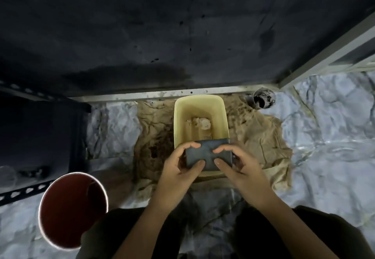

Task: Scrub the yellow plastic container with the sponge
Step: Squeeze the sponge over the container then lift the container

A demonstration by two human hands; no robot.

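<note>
Both hands hold a dark grey rectangular sponge over the near end of the yellow plastic container. Left hand has its grip closed on the sponge's left end: thumb pressed on the near face, index finger curled over the top edge, remaining fingers hidden behind it. Right hand grips the right end the same way, thumb on the near face and index finger bent across the top, w/ the palm wrapped round the right side. The two thumbs sit close together near the sponge's lower middle, not touching. The sponge covers the container's near rim; can't tell whether it actually touches the rim. The container stands upright, open side up, on a crumpled tan cloth spread over a wrinkled pale sheet. Inside, at the bottom, lies a pale whitish clump, approx. centre; too blurred to say what it is. A red bucket w/ a light rim stands to the left, well apart from the container. A small dark round item sits at the far right of the cloth, near a metal frame rail.
</note>
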